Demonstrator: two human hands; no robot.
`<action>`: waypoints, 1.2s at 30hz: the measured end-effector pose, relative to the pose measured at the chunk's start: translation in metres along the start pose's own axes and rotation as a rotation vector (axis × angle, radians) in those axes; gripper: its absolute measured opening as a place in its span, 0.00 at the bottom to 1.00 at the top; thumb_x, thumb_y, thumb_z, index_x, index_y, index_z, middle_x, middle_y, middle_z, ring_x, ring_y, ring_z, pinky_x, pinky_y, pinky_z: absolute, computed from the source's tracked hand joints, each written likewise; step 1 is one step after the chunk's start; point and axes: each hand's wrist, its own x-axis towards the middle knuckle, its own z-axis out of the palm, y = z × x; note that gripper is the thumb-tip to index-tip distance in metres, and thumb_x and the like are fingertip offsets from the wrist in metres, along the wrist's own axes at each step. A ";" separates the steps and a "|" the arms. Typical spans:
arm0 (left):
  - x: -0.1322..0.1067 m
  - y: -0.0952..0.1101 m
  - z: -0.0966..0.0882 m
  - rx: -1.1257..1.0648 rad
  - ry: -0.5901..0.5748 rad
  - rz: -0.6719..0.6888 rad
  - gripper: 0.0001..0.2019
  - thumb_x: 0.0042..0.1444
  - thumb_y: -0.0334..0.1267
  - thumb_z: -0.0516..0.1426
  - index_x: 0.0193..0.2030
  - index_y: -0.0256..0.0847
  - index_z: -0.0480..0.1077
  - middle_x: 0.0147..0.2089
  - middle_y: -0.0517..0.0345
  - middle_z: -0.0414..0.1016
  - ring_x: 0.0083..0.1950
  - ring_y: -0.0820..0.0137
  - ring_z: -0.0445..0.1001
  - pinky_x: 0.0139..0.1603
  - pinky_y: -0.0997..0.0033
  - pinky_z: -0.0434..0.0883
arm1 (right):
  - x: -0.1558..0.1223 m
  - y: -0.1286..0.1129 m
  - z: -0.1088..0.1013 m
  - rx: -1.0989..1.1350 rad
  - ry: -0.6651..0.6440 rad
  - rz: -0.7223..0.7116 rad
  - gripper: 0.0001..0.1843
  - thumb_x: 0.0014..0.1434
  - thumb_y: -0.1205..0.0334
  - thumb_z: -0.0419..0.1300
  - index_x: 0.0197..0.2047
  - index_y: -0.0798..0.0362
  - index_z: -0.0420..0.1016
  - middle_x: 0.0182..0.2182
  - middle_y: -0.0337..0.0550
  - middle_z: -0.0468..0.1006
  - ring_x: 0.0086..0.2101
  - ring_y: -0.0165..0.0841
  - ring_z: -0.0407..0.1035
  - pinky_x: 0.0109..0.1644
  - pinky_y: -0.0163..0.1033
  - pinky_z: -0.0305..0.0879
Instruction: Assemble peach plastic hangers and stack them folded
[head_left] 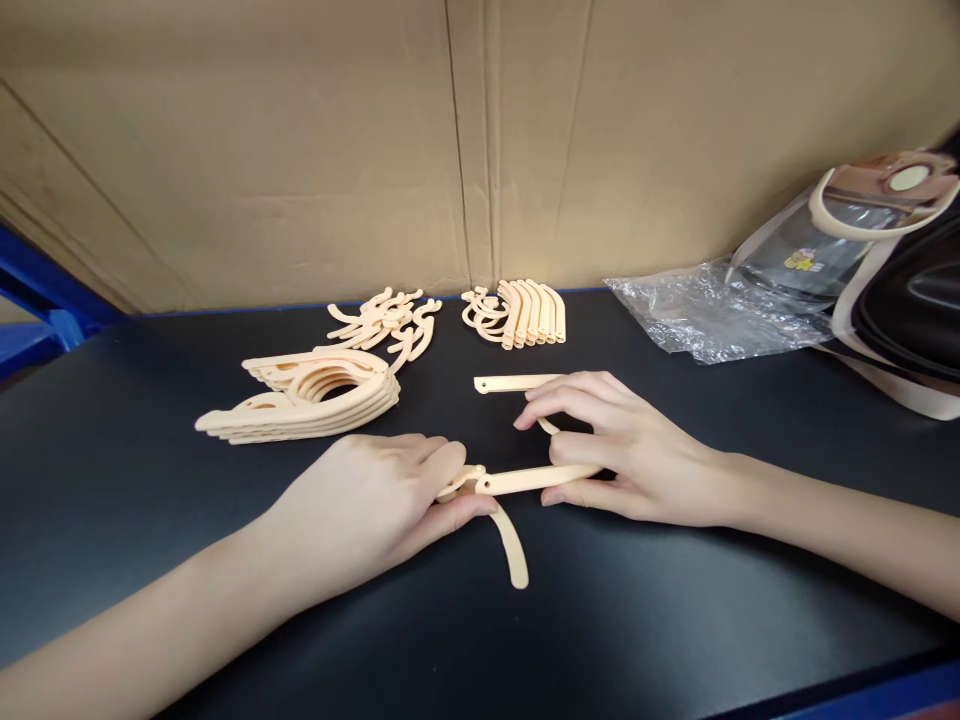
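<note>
Both my hands rest on a black table, holding one cream plastic frame piece between them. My left hand is closed, pinching the piece's left end, where a curved strip hangs down toward me. My right hand is closed around the piece's right part, fingers curled over it. A flat cream bar sticks out to the left from under my right fingers.
A stack of cream frame parts lies left of centre. Behind it sit a loose heap of curved pieces and a neat row of curved strips. Crumpled clear plastic and finished face shields lie at right. Cardboard walls the back.
</note>
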 end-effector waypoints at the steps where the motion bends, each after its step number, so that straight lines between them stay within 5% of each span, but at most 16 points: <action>1: 0.000 0.000 0.000 -0.007 0.004 0.007 0.21 0.70 0.49 0.44 0.29 0.41 0.61 0.22 0.65 0.64 0.20 0.73 0.63 0.23 0.70 0.52 | 0.000 0.000 0.000 0.005 -0.002 0.003 0.13 0.64 0.52 0.59 0.33 0.52 0.71 0.53 0.47 0.72 0.59 0.42 0.60 0.60 0.49 0.57; 17: 0.002 0.005 0.005 -0.040 0.059 0.052 0.19 0.71 0.47 0.43 0.29 0.42 0.54 0.21 0.69 0.58 0.17 0.76 0.60 0.20 0.73 0.52 | 0.001 0.000 0.001 0.006 0.004 -0.011 0.13 0.64 0.53 0.59 0.33 0.53 0.72 0.53 0.48 0.72 0.59 0.42 0.60 0.61 0.48 0.56; 36: 0.008 0.004 -0.005 0.190 0.073 0.131 0.23 0.72 0.44 0.41 0.26 0.40 0.60 0.20 0.65 0.62 0.17 0.73 0.65 0.19 0.70 0.55 | 0.000 -0.001 0.001 0.019 -0.014 0.007 0.13 0.64 0.53 0.59 0.34 0.53 0.72 0.53 0.48 0.72 0.57 0.41 0.60 0.60 0.47 0.56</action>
